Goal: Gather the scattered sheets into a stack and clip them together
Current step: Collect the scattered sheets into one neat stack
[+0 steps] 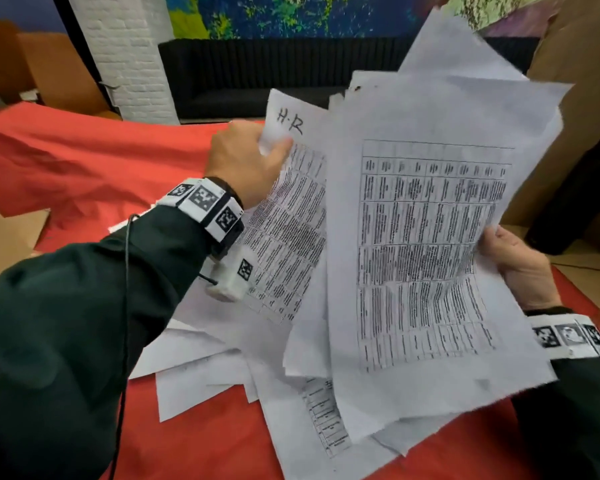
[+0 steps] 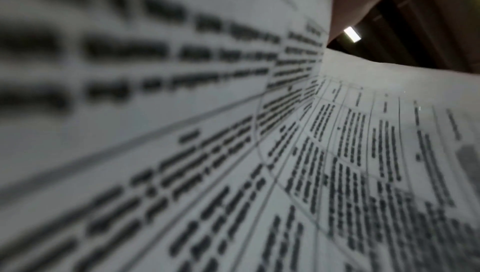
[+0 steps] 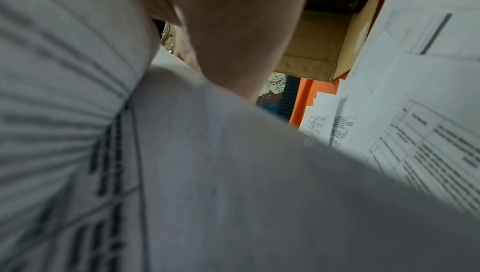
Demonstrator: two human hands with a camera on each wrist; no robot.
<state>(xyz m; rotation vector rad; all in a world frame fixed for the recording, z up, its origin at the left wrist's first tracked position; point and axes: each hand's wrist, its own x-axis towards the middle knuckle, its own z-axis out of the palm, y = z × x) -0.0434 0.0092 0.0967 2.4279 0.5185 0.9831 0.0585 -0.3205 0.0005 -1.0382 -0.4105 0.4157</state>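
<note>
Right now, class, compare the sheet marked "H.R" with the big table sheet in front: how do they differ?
The sheet marked "H.R" bears handwriting at its top; the front table sheet shows only print. The left hand pinches the H.R sheet at its top corner; the right hand grips the front sheet's side edge. The front sheet overlaps the H.R sheet. Both are white, with printed tables, lifted above the red cloth.

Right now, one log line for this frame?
stage: gathering | left hand: pinches sheet marked H.R | right hand: grips loose bundle | more sheets on red cloth | clip: not visible
</note>
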